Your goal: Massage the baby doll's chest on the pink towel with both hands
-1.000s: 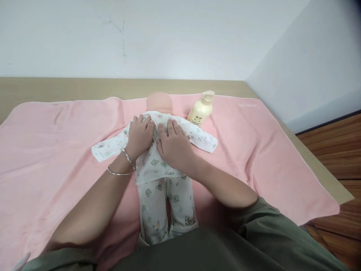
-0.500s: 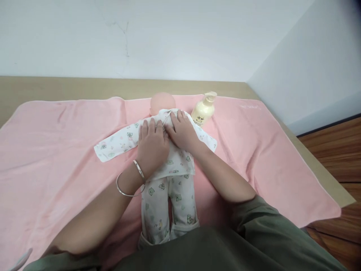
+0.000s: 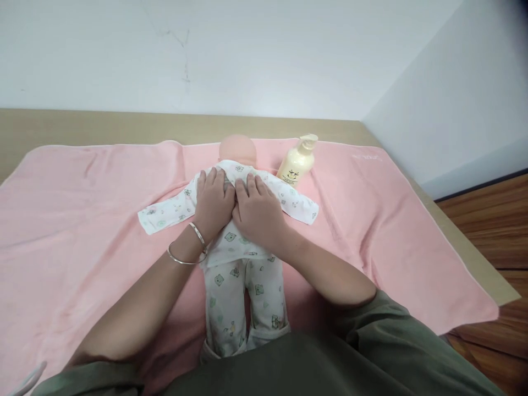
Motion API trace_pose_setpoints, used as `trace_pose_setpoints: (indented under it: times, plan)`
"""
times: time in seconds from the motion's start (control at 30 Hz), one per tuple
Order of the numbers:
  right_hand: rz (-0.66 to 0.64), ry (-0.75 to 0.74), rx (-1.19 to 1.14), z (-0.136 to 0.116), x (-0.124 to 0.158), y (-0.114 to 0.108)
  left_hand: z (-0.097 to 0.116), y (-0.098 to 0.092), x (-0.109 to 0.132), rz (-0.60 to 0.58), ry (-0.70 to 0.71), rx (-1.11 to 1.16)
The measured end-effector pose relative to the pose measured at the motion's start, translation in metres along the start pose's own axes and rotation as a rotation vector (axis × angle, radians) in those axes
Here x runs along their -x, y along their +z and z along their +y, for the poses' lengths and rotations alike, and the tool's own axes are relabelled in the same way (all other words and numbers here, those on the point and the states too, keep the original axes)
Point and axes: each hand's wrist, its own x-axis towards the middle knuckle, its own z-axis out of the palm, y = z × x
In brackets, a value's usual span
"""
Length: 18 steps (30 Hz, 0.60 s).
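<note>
A baby doll (image 3: 238,148) lies on a pink blanket, its bald head toward the wall and its face not visible. It wears a white printed top (image 3: 225,245) with both sleeves spread sideways and matching printed trousers (image 3: 225,297). My left hand (image 3: 214,201) rests flat on the upper part of the top, fingers stretched toward the head. Beside it, my right hand (image 3: 259,212) also lies flat on the top, with the thumbs close together. Two silver bangles circle my left wrist.
The pink blanket (image 3: 94,220) covers most of a wooden table (image 3: 124,124), with some folds in it. Right of the doll's head, a pale yellow pump bottle (image 3: 297,162) leans over the blanket near a sleeve. A white wall (image 3: 264,60) rises behind.
My right hand has slid down and left on the top, and my left hand has moved slightly up and left. The cloth near the neck looks smoother now.
</note>
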Motion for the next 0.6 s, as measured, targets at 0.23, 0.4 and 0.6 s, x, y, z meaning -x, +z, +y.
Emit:
trace_pose_setpoints:
  times: [0.23, 0.4, 0.6]
  plan:
    - [-0.036, 0.074, -0.159, 0.034, -0.031, 0.001, 0.035, -0.022, 0.019, -0.173, -0.005, -0.048]
    - [-0.084, 0.068, -0.142, 0.044, -0.038, 0.000, 0.032, -0.026, 0.015, -0.222, -0.038, 0.065]
    - [-0.079, -0.034, -0.001, 0.014, -0.011, -0.003, 0.003, -0.011, -0.003, -0.113, -0.084, 0.183]
